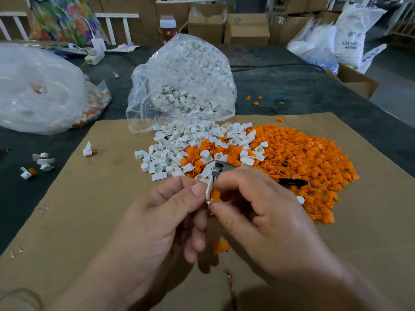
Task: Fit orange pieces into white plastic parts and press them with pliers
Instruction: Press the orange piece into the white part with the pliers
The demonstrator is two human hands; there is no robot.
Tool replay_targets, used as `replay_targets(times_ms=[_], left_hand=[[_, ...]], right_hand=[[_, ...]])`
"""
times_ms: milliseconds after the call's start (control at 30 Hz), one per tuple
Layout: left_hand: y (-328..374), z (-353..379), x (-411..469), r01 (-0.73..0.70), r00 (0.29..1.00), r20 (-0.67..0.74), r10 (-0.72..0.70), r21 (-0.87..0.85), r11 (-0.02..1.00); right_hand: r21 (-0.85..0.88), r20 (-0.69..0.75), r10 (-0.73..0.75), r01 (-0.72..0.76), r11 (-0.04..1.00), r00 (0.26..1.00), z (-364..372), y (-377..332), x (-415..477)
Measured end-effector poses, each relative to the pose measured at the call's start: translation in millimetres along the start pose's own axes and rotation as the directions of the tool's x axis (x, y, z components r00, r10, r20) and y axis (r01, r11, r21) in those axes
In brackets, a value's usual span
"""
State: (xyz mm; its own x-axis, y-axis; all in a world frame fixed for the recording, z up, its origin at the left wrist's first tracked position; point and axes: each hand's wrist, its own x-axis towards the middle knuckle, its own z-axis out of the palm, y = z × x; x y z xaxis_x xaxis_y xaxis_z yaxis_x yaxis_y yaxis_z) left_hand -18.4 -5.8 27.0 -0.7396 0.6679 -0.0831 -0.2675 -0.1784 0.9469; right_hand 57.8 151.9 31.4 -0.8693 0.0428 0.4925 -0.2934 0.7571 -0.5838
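My left hand (166, 221) pinches a white plastic part (209, 190) between thumb and forefinger, held upright over the cardboard. An orange piece (216, 195) sits against that part, between my two hands. My right hand (267, 216) is curled round the pliers (219, 168). Their grey jaws stick up just above the white part, and the black and orange handle pokes out to the right. My right thumb touches the part's lower end. Behind my hands lie a heap of loose white parts (173, 151) and a big heap of orange pieces (296, 158).
The work lies on a brown cardboard sheet (89, 221) over a dark table. A clear bag of white parts (186, 86) stands behind the heaps. Another bag (40, 90) lies far left. Several assembled pieces (43, 161) lie at the left edge. Boxes and sacks stand behind.
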Motion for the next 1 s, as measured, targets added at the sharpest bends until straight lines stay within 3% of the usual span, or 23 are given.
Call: replay_targets(times_ms=[100, 233, 267, 333, 367, 400, 467, 567, 667, 767, 1000], left_hand=[[-1.2, 1.9, -0.1, -0.012, 1.0, -0.025, 0.013, 0.021, 1.0], [-4.8, 3.9, 0.5, -0.087, 0.995, -0.039, 0.09, 0.089, 0.992], [-5.7, 4.5, 0.5, -0.115, 0.992, -0.031, 0.119, 0.108, 0.987], [-7.1, 5.6, 0.4, -0.157, 0.987, -0.004, 0.159, 0.133, 0.979], [-7.4, 5.9, 0.3, -0.165, 0.986, 0.002, 0.166, 0.137, 0.977], [-7.5, 5.6, 0.1, -0.162, 0.986, -0.001, 0.164, 0.136, 0.977], [-7.1, 4.7, -0.3, -0.14, 0.99, -0.01, 0.142, 0.125, 0.982], [-6.0, 4.0, -0.1, -0.103, 0.994, -0.024, 0.106, 0.113, 0.988], [-4.9, 5.0, 0.3, -0.043, 0.998, -0.041, 0.045, 0.055, 0.998], [-3.0, 5.1, 0.2, 0.014, 0.999, -0.029, -0.014, 0.006, 1.0], [-0.8, 3.2, 0.9, 0.063, 0.997, 0.039, -0.06, -0.08, 0.995]], right_hand=[[-0.01, -0.011, -0.023, 0.023, 1.0, 1.0, 0.5, 0.7, 1.5], [0.098, 0.003, 0.175, -0.174, 0.98, 0.985, 2.3, -1.4, -0.5], [0.219, 0.051, 0.272, -0.277, 0.936, 0.961, 2.7, -1.7, 0.0], [0.477, 0.233, 0.457, -0.51, 0.716, 0.859, 2.4, -1.8, 2.5], [0.537, 0.308, 0.492, -0.576, 0.617, 0.814, 1.7, -1.8, 3.7], [0.545, 0.341, 0.501, -0.601, 0.584, 0.796, 1.1, -1.3, 3.8], [0.514, 0.329, 0.477, -0.579, 0.633, 0.815, -0.3, -1.4, 2.8], [0.43, 0.207, 0.372, -0.426, 0.796, 0.905, -2.1, -3.7, 0.5], [0.151, 0.03, 0.218, -0.22, 0.964, 0.975, -0.6, -3.8, -0.4], [0.019, -0.028, 0.128, -0.127, 0.992, 0.991, 1.0, -5.1, 0.4], [0.036, -0.019, 0.109, -0.108, 0.993, 0.994, 0.2, -5.9, -0.6]])
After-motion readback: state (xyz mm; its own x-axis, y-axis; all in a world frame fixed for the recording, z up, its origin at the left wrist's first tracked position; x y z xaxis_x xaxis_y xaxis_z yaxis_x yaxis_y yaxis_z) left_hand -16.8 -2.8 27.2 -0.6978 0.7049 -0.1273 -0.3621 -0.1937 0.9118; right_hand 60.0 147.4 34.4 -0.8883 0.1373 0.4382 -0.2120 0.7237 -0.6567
